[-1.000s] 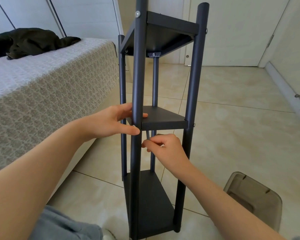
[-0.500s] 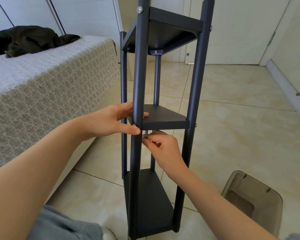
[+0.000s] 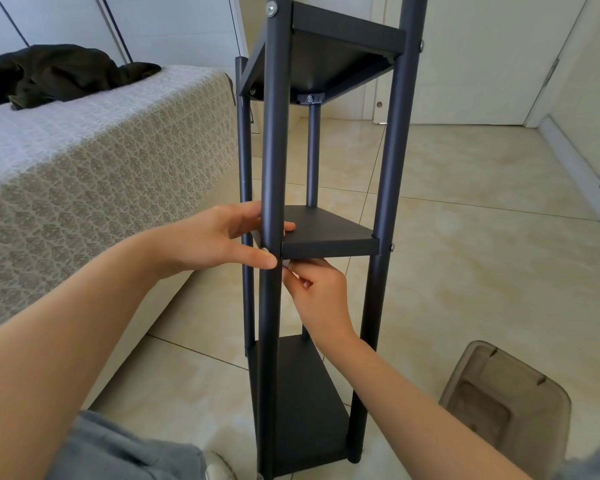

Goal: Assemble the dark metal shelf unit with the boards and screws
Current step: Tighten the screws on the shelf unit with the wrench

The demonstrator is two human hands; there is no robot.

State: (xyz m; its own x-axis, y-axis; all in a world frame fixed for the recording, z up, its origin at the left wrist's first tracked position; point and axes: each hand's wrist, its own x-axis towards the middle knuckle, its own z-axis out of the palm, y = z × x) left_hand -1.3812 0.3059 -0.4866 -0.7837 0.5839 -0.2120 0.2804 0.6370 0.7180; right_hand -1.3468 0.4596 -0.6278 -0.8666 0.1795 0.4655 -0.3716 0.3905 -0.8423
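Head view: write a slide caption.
Left hand grips the front post of the shelf unit while the right hand pinches a small part under the middle board.

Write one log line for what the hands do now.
left hand: grips front post | right hand: pinches small part under middle board

Left hand (image 3: 219, 240) clasps the post (image 3: 274, 150); right hand (image 3: 317, 292), fingers curled, pinches a small piece (image 3: 286, 265)

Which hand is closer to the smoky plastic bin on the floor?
Right. The right hand, pinching a small part under the middle shelf, is up and left of the bin; the left hand grips the front post farther left.
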